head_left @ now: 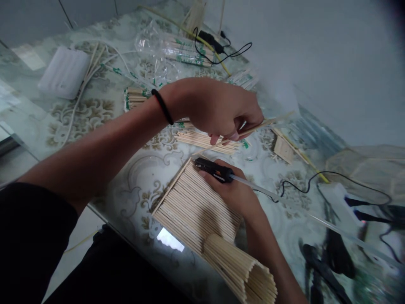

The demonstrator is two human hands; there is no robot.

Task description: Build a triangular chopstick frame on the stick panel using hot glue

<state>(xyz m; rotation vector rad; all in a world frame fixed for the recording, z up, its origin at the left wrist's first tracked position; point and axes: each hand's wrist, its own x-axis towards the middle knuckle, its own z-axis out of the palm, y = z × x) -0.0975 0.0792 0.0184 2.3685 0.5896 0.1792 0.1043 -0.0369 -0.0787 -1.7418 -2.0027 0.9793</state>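
My left hand, with a black band at its wrist, pinches a thin wooden stick whose lower end is close to the panel's upper corner. Another stick seems to lie in the same grip. My right hand is wrapped round a black glue gun, a long clear glue stick trailing from its back. Its nozzle is at the upper corner of a flat panel of wooden sticks. At the panel's lower right rises a tilted, hollow tube of sticks. Loose sticks lie behind my hands.
Bagged chopsticks and a black-corded switch lie at the back. A white box with cables stands back left. On the right are a power strip, black pliers and a small wooden piece. The glass-topped table's edge runs nearest my body.
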